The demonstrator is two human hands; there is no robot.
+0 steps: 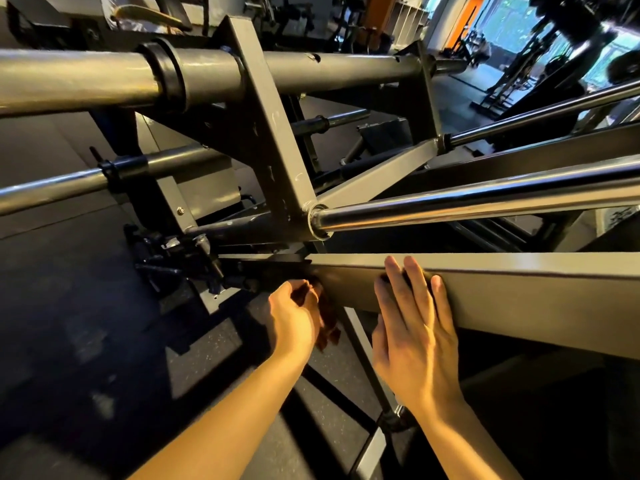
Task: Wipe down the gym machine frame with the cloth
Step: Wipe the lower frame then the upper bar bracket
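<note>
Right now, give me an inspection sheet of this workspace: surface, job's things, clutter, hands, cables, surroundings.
Surface: grey beam of the machine frame, with a smooth painted face; no dirt can be made out.
Job's things: dark cloth, bunched at the beam's left end.
Clutter: nothing seen.
Hands: left hand grips the cloth; right hand lies flat on the beam's side face with fingers straight.
Cables: nothing seen.
Surroundings: chrome rods above the beam, dark speckled floor below, and more machines behind, near a bright window.
</note>
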